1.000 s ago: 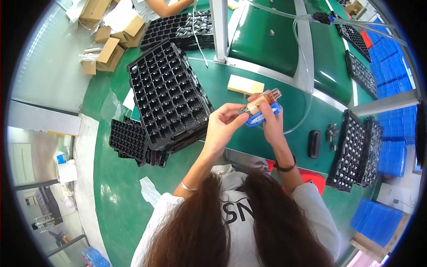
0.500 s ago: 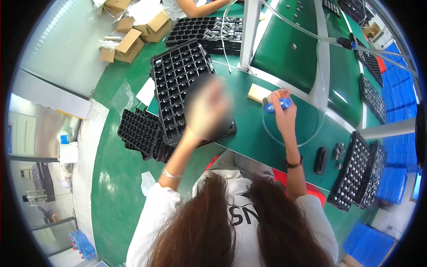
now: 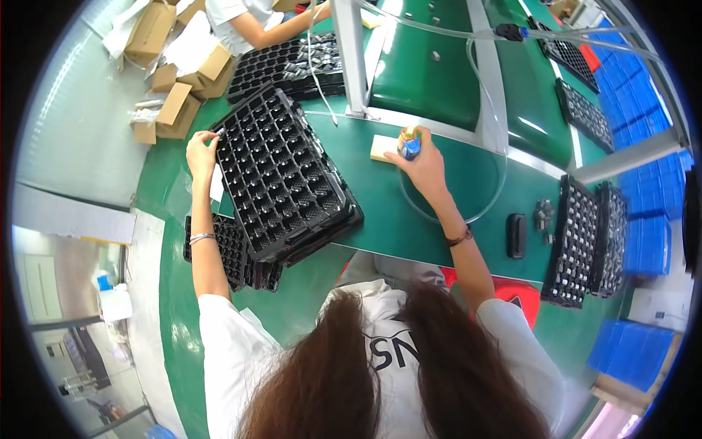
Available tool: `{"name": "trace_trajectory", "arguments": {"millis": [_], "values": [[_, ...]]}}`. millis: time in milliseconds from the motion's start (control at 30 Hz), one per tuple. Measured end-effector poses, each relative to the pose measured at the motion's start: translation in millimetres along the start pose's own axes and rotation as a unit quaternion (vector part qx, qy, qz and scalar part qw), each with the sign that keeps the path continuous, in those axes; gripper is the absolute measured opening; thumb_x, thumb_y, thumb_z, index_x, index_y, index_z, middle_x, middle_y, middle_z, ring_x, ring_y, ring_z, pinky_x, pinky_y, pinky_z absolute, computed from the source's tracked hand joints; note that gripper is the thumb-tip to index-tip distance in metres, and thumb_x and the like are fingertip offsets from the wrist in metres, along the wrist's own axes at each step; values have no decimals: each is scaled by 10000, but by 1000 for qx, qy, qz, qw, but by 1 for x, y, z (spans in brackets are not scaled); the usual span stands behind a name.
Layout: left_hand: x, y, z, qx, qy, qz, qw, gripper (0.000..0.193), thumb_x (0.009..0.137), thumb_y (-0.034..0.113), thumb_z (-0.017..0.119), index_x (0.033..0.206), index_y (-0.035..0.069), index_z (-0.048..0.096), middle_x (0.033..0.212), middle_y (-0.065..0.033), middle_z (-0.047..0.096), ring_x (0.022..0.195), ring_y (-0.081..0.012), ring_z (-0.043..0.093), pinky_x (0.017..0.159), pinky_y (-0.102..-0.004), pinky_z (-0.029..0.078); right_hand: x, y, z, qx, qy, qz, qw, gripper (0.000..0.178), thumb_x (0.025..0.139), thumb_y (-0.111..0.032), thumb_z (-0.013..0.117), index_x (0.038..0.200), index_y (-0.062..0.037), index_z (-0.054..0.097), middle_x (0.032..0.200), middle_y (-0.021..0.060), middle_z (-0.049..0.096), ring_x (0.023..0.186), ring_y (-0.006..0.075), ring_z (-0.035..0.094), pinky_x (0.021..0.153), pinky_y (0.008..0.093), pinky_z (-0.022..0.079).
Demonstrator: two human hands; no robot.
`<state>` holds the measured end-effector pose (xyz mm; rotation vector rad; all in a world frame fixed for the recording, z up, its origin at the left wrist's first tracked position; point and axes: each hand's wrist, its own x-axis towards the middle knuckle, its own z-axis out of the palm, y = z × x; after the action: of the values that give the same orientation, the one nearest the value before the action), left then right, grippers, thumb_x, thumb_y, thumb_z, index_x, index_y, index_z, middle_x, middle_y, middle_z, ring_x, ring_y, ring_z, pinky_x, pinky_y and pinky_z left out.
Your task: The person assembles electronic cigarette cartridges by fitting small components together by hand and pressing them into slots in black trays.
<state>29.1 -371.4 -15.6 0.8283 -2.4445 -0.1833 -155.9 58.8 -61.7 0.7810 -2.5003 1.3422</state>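
Note:
At the far left edge of a black compartment tray (image 3: 281, 172), my left hand (image 3: 200, 151) is pinched, with a small silvery piece (image 3: 220, 132) at its fingertips. The tray lies tilted on a stack of like trays, and many of its pockets look dark. My right hand (image 3: 425, 164) is closed around a small blue object (image 3: 411, 149) with a yellowish top, held over the green table (image 3: 373, 194). The fingers partly cover it, so its kind is unclear. A clear hose (image 3: 468, 219) loops beside that hand. Just left of it lies a cream block (image 3: 382, 148).
More black trays (image 3: 574, 241) stand at the right with small metal parts (image 3: 542, 214) and a black case (image 3: 516, 235) nearby. A metal post (image 3: 352, 66) rises at the back. Beyond it, a co-worker's arm (image 3: 274, 33) reaches over other trays. Cardboard boxes (image 3: 175, 113) are at far left.
My left hand has moved from over the tray's near right side to its far left edge. My right hand has turned, showing more of the blue object. The view has shifted.

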Motion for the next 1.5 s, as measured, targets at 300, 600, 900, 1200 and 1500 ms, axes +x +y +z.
{"name": "trace_trajectory", "arguments": {"millis": [300,600,900,1200,1500], "values": [[3,8,0,28,-19,16,999,130,721,165,695,819,82,675,953,-87,613,884,-271,580,790,-353,450,-17,-3,-23,-4,-51,47,998,667,606,-317,817,1108,-44,472,814,68,479,723,197,502,662,306,441],[26,-8,-15,-110,-29,-14,993,135,798,131,630,860,11,641,988,-107,662,867,-200,634,796,-298,466,3,-6,-3,44,-20,-2,999,534,683,-307,769,1071,-41,516,940,124,579,849,255,587,737,338,466],[-55,132,-67,-753,-100,-248,601,161,940,170,467,985,22,510,958,-128,590,890,-173,587,831,-273,511,142,76,21,63,59,43,995,355,736,-315,696,935,-42,587,737,138,625,693,258,634,641,332,476],[-150,246,-39,-816,-192,-369,401,337,964,287,412,1036,-25,517,985,-137,584,844,-172,593,777,-252,530,217,142,46,-71,88,16,993,387,738,-353,682,959,-55,570,776,185,636,755,369,618,668,430,487],[-151,286,-18,-789,-264,-299,467,388,967,257,423,1212,-40,475,1002,-60,573,895,-111,549,870,-253,450,175,79,14,-102,232,-172,952,332,746,-259,713,968,-44,591,807,95,603,748,283,563,735,390,455]]}}
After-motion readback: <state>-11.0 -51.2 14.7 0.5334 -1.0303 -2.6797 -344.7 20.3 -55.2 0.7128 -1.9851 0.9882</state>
